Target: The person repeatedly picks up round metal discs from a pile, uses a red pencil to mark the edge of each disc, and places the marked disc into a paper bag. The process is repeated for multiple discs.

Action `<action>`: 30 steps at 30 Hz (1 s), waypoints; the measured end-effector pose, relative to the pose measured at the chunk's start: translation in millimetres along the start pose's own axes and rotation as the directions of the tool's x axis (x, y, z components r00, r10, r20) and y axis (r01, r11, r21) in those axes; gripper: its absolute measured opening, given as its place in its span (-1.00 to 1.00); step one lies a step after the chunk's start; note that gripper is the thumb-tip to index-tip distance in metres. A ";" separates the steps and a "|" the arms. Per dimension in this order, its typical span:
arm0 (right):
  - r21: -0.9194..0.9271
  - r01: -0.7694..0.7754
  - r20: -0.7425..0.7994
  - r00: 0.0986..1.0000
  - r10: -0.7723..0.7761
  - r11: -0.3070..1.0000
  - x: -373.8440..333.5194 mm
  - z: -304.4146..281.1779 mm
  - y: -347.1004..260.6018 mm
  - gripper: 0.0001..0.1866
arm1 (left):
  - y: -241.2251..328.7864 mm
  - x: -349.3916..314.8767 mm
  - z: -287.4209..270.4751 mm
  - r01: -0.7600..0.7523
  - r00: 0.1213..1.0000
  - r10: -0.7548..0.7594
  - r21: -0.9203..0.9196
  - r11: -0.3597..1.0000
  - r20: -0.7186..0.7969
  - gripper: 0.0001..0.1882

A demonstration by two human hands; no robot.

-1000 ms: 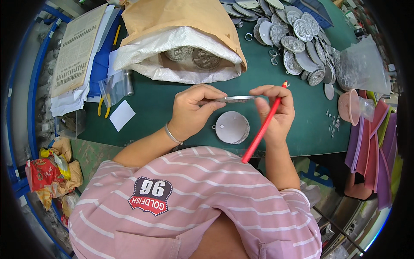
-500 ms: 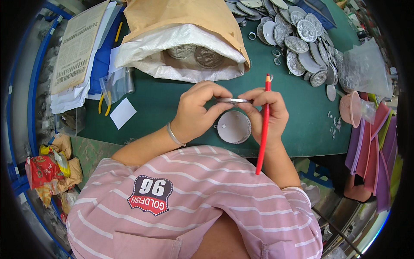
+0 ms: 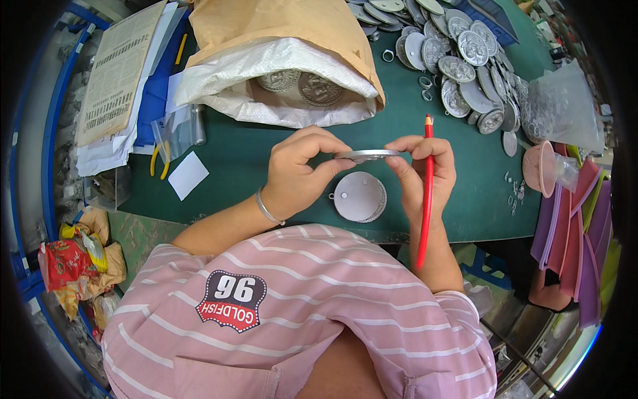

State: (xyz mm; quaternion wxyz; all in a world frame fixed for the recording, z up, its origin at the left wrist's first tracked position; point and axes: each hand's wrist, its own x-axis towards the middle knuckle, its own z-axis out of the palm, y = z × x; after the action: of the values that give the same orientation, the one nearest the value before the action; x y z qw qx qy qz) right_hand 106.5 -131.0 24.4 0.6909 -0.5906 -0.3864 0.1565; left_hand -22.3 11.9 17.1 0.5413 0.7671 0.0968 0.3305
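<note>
Between both hands a round silver-grey metal medallion (image 3: 367, 155) is held edge-on above the table. My left hand (image 3: 302, 165) pinches its left rim between thumb and fingers. On the opposite rim, the thumb and fingertip of my right hand (image 3: 425, 169) touch it. A red pencil (image 3: 426, 199) is also tucked in the right hand, upright between the fingers, its tip pointing away from me. Below the held piece, a small stack of medallions (image 3: 359, 195) lies on the green table, the top one plain side up, with a small loop at its left.
A paper sack (image 3: 279, 26) with a white lining lies open ahead, medallions inside. Many loose medallions (image 3: 465, 66) are heaped at the far right, near metal rings (image 3: 425, 82). Papers (image 3: 119, 80), yellow-handled pliers (image 3: 160, 159) and a white card (image 3: 189, 175) are at left; a pink basket (image 3: 539, 168) at right.
The medallion has turned slightly, showing more of its relief side. My right hand and the red pencil have shifted a little to the right; the left hand has barely moved.
</note>
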 end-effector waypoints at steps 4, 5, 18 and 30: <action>-0.079 -0.064 0.061 0.996 0.069 0.995 -0.9 -0.2 2.3 -0.67 | 8.0 2.8 -2.6 0.034 0.999 -0.034 -0.002 0.999 -0.008 -0.86; -0.117 -0.025 0.105 0.994 0.037 0.993 -0.4 2.2 0.9 -0.67 | 9.2 3.2 -2.3 0.056 0.998 -0.056 -0.008 0.998 0.002 -0.87; 0.341 -0.079 -0.098 0.988 0.119 0.937 -1.6 -1.1 12.5 -0.66 | -5.9 6.3 -5.6 0.758 0.579 -0.665 -0.613 0.224 0.473 -0.48; 0.493 -0.140 -0.104 0.971 0.217 0.859 0.8 -4.6 13.8 -0.66 | 7.2 5.4 -4.8 0.783 0.582 -0.579 -0.587 0.207 0.571 -0.50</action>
State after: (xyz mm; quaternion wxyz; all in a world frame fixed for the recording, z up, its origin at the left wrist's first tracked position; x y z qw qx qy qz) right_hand 113.6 -130.1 11.7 0.8265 -0.4436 -0.2237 0.2647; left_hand -22.6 15.4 26.7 0.9167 0.3418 0.2049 -0.0296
